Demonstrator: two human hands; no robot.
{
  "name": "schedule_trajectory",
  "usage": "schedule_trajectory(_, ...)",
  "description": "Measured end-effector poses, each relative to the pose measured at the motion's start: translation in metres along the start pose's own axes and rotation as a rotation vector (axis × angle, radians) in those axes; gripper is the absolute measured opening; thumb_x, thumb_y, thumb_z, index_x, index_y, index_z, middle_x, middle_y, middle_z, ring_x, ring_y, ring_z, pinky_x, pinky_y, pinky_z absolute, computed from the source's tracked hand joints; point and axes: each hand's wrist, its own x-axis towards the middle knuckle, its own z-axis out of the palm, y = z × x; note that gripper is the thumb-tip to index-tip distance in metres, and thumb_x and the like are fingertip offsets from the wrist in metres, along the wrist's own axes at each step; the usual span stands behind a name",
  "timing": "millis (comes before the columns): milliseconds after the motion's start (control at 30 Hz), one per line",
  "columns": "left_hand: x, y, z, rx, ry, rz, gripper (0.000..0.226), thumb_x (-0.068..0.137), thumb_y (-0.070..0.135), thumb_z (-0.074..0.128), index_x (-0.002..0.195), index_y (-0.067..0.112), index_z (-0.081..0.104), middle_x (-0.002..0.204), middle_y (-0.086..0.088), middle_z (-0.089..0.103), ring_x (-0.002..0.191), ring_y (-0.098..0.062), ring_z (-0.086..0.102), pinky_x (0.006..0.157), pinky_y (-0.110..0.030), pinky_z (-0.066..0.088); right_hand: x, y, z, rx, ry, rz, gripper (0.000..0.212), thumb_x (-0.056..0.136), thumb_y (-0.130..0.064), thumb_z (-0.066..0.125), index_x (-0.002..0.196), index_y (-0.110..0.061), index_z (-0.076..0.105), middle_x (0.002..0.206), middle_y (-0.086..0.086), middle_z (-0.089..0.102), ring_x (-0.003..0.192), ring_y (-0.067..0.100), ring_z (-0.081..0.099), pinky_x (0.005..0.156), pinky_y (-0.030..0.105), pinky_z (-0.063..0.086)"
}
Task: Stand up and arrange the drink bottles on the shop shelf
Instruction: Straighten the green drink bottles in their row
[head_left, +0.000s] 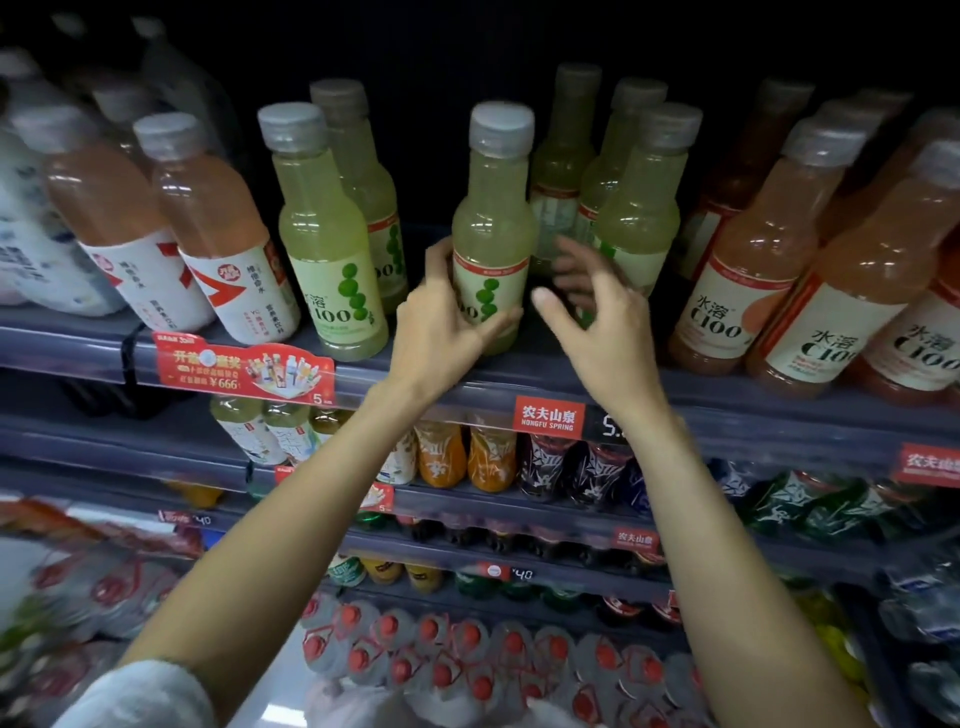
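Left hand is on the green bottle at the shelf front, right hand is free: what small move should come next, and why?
Probably turn the green bottle a little so its label faces out squarely. The left hand grips it low on the label, where it stands upright at the shelf edge; its C100 print is partly turned away, unlike the green bottle to its left. The right hand hovers open beside it.

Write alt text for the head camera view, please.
The left hand grips an upright green C100 bottle at the top shelf front, the right hand open beside it. Pink C100 bottles stand right.
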Motion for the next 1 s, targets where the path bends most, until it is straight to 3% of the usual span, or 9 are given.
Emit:
schedule_trajectory(100,-0.009,0.001,-0.011,0.043,0.099,0.021,0.081,0.073,0.046,0.078,0.134,0.011,0.037,0.119,-0.007,0.065,0.106,-0.025,0.064,0.083,-0.034,0.052,0.016,-0.019,0.015,0.21,-0.157,0.042,0.068,0.082,-0.032,0.072,0.139,-0.022,0.036,0.127,-0.008,0.054,0.113,0.004,0.055,0.094,0.025,0.049)
schedule_trajectory(233,-0.018,-0.003,-0.021,0.099,0.166,0.001,0.08,0.07,0.047,0.079,0.13,0.01,0.041,0.113,-0.006,0.066,0.098,-0.026,0.066,0.075,-0.037,0.053,0.031,-0.03,0.038,0.284,-0.21,0.062,0.078,0.075,-0.037,0.077,0.137,-0.019,0.035,0.128,-0.001,0.058,0.114,0.011,0.057,0.096,0.033,0.05)
schedule_trajectory(400,-0.02,-0.007,-0.035,0.185,0.211,0.033,0.09,0.068,0.043,0.083,0.137,0.01,0.036,0.123,-0.004,0.061,0.103,-0.023,0.063,0.072,-0.025,0.044,0.048,-0.036,0.046,0.36,-0.358,0.063,0.067,0.078,-0.027,0.075,0.134,-0.019,0.039,0.123,-0.003,0.058,0.112,0.011,0.058,0.095,0.035,0.05)
schedule_trajectory(500,-0.022,-0.012,-0.04,0.202,0.216,0.09,0.093,0.07,0.039,0.082,0.142,0.005,0.032,0.132,-0.006,0.056,0.11,-0.024,0.06,0.075,-0.029,0.047,0.054,-0.04,0.049,0.371,-0.434,0.07,0.065,0.078,-0.026,0.074,0.134,-0.019,0.041,0.124,-0.001,0.058,0.113,0.011,0.058,0.094,0.032,0.051)
schedule_trajectory(667,-0.032,-0.024,-0.033,0.203,0.196,0.108,0.093,0.079,0.031,0.077,0.147,-0.001,0.021,0.146,-0.013,0.042,0.124,-0.027,0.052,0.086,-0.024,0.045,0.053,-0.041,0.053,0.392,-0.453,0.089,0.061,0.084,-0.013,0.069,0.135,-0.019,0.037,0.125,0.001,0.055,0.113,0.011,0.056,0.093,0.023,0.049)
schedule_trajectory(767,-0.032,-0.027,-0.03,0.147,0.182,0.098,0.096,0.08,0.027,0.076,0.149,-0.001,0.016,0.152,-0.014,0.034,0.133,-0.026,0.045,0.093,-0.012,0.035,0.052,-0.043,0.055,0.395,-0.443,0.079,0.066,0.08,-0.02,0.069,0.135,-0.021,0.033,0.125,0.001,0.055,0.114,0.012,0.056,0.094,0.024,0.048)
schedule_trajectory(867,-0.033,-0.028,-0.031,0.137,0.185,0.093,0.097,0.079,0.031,0.076,0.15,0.003,0.016,0.15,-0.012,0.038,0.128,-0.025,0.049,0.089,-0.013,0.037,0.05,-0.041,0.058,0.392,-0.424,0.083,0.069,0.077,-0.025,0.068,0.134,-0.019,0.03,0.124,0.004,0.054,0.113,0.015,0.056,0.092,0.025,0.049)
schedule_trajectory(1000,-0.034,-0.026,-0.034,0.202,0.204,0.077,0.097,0.078,0.038,0.076,0.15,0.007,0.019,0.141,-0.009,0.051,0.11,-0.025,0.062,0.072,-0.017,0.04,0.046,-0.039,0.055,0.414,-0.458,0.084,0.065,0.082,-0.022,0.066,0.136,-0.019,0.03,0.127,0.0,0.051,0.114,0.007,0.054,0.09,0.018,0.047)
